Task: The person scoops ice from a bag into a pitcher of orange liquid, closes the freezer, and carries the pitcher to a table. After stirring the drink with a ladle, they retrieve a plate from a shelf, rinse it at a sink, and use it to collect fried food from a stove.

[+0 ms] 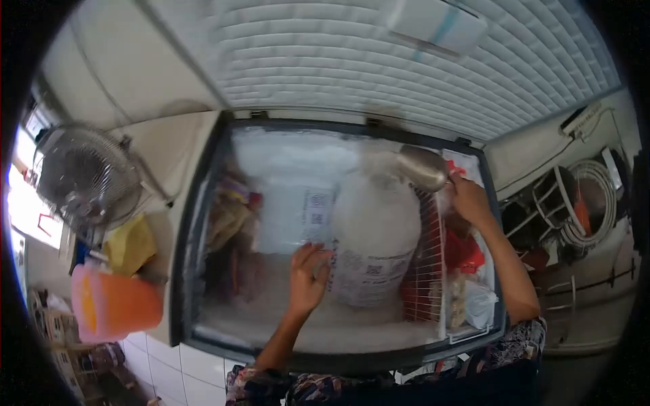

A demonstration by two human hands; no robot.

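Below me lies an open chest freezer with cold mist inside. My right hand is closed round the handle end of a metal scoop, whose bowl points left above the freezer. Under the scoop stands a large white printed bag of ice. My left hand reaches over the front of the freezer, fingers loosely bent and apart, holding nothing. Its fingertips are close to the bag's left side and to another white printed bag lying farther back.
A white wire basket at the freezer's right side holds red and clear packets. Dark bundled packages lie at the left. Beside the freezer are a fan, a yellow cloth-like item and an orange-pink plastic container. The raised lid stands behind.
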